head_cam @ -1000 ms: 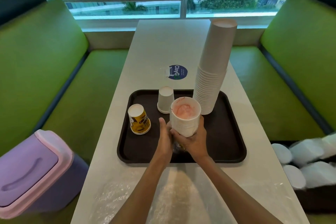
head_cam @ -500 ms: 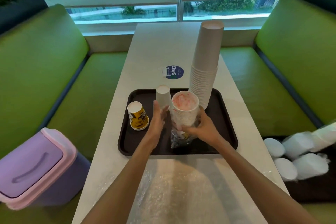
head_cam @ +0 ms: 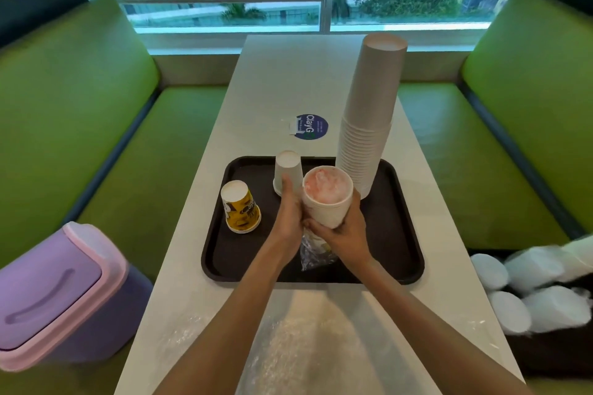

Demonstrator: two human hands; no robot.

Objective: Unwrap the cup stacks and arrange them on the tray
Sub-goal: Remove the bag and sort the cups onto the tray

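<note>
**Cup stack half unwrapped**

The white cup stack point(head_cam: 325, 213) hangs over the tray point(head_cam: 388, 234), clear wrap point(head_cam: 316, 255) bunched beneath. Fingers of the right hand point(head_cam: 348, 234) curl round its base; those of the left hand point(head_cam: 288, 212) press straight at 9 o'clock. A tug could topple the tall stack point(head_cam: 369, 138) at 1 o'clock.

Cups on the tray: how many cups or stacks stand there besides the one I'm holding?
3. A yellow printed paper cup at the left, a small white paper cup at the far edge, a tall stack of white paper cups at the far right. None seems hidden.
</note>
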